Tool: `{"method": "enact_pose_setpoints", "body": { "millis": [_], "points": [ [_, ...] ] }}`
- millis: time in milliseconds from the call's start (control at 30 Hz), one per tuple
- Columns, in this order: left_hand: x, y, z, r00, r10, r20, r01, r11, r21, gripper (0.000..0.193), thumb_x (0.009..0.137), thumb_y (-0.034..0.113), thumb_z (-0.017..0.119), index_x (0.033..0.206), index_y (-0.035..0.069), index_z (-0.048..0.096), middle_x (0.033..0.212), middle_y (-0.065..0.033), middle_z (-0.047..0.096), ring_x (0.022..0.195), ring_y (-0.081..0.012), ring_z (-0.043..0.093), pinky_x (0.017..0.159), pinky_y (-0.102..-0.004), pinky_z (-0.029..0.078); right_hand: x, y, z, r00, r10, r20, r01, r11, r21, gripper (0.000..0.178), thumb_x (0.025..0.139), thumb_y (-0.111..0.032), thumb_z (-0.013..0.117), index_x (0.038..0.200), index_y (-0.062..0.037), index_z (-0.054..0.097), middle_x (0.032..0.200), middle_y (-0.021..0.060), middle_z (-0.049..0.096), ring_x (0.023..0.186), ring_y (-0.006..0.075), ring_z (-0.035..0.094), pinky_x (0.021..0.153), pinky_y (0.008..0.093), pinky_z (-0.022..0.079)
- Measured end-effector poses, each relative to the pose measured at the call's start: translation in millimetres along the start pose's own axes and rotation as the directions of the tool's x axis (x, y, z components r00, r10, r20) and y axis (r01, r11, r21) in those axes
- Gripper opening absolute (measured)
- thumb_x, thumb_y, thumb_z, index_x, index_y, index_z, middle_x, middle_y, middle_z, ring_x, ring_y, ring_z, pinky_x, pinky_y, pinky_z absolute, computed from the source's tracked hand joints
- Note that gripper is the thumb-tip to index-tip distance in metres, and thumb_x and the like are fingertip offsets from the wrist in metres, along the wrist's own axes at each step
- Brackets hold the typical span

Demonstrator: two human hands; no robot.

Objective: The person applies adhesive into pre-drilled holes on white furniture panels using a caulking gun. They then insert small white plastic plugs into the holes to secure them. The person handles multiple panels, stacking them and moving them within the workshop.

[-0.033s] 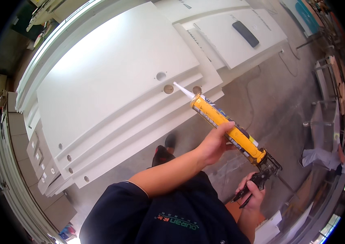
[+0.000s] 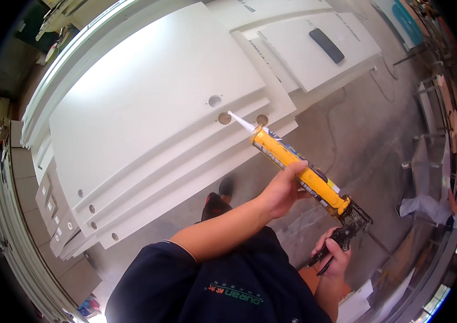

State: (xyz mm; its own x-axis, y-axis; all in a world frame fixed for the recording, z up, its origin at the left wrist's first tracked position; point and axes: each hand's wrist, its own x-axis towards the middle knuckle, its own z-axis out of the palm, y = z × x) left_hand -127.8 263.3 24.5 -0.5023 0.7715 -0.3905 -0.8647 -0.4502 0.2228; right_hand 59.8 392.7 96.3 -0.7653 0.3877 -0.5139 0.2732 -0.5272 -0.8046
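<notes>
A yellow caulking gun point(image 2: 305, 175) with a white nozzle slants across the view, its tip pointing up and left. My left hand point(image 2: 284, 189) is closed around the underside of its barrel, thumb lying along the top. Lower down, my right hand point(image 2: 332, 253) grips the black handle and trigger. Beyond the nozzle lies a stack of white panels point(image 2: 156, 97), stepped at the near edge, with round holes cut near their corners. In this view the nozzle tip overlaps the panels beside a round hole; I cannot tell whether it touches them.
A dark oblong object point(image 2: 326, 46) rests on more white panels point(image 2: 298, 64) at the far right. Long boards point(image 2: 16, 237) line the left side. A cable point(image 2: 329, 126) trails over the concrete floor. At the right, another person point(image 2: 430, 209) is near a metal rack point(image 2: 427, 156).
The nozzle tip has shifted very slightly left against the panels. Both hands keep the same hold on the caulking gun.
</notes>
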Motion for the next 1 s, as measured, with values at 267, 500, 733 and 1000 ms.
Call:
{"method": "enact_pose_setpoints", "body": {
  "millis": [267,500,733,1000],
  "points": [
    [-2.9,4.5,-12.4,0.999,0.043,-0.011,-0.044,0.988,-0.150,0.053,0.084,0.047,0.066,0.118,0.010,0.049,0.119,-0.0104,0.063,0.112,-0.0238,0.060,0.096,-0.0432,0.047,4.7,-12.9,24.0,0.999,-0.030,-0.012,0.027,0.986,-0.165,0.016,0.082,0.001,0.059,0.097,0.0031,0.052,0.070,0.0144,0.058,0.059,0.0219,0.059,0.057,0.0336,0.053],
    [-2.1,8.0,-15.7,0.997,0.073,0.037,-0.062,0.970,-0.235,0.055,0.084,0.045,0.067,0.118,0.006,0.050,0.118,-0.0117,0.063,0.110,-0.0247,0.062,0.097,-0.0412,0.050,0.8,-23.8,38.8,0.998,-0.064,-0.018,0.057,0.964,-0.259,0.016,0.081,0.004,0.060,0.096,0.0043,0.052,0.070,0.0121,0.057,0.059,0.0186,0.059,0.054,0.0322,0.053],
    [-5.2,11.0,-13.2,0.994,0.071,0.085,-0.051,0.973,-0.224,0.051,0.085,0.048,0.065,0.119,0.012,0.050,0.122,-0.0084,0.061,0.115,-0.0202,0.056,0.095,-0.0378,0.045,-1.5,-27.0,38.1,0.999,-0.034,0.015,0.037,0.966,-0.255,0.022,0.082,-0.001,0.061,0.102,0.0039,0.053,0.079,0.0154,0.061,0.065,0.0222,0.062,0.061,0.0352,0.054],
    [-5.8,7.6,-13.8,0.997,0.068,0.038,-0.054,0.957,-0.286,0.041,0.083,0.041,0.070,0.111,0.013,0.056,0.116,-0.0095,0.064,0.111,-0.0235,0.060,0.096,-0.0425,0.048,-0.2,-20.7,35.2,0.937,-0.260,0.234,0.241,0.965,0.107,0.078,0.085,-0.050,0.060,0.135,0.0054,0.041,0.132,0.0294,0.048,0.126,0.0412,0.047,0.102,0.0613,0.037]
  ]
}}
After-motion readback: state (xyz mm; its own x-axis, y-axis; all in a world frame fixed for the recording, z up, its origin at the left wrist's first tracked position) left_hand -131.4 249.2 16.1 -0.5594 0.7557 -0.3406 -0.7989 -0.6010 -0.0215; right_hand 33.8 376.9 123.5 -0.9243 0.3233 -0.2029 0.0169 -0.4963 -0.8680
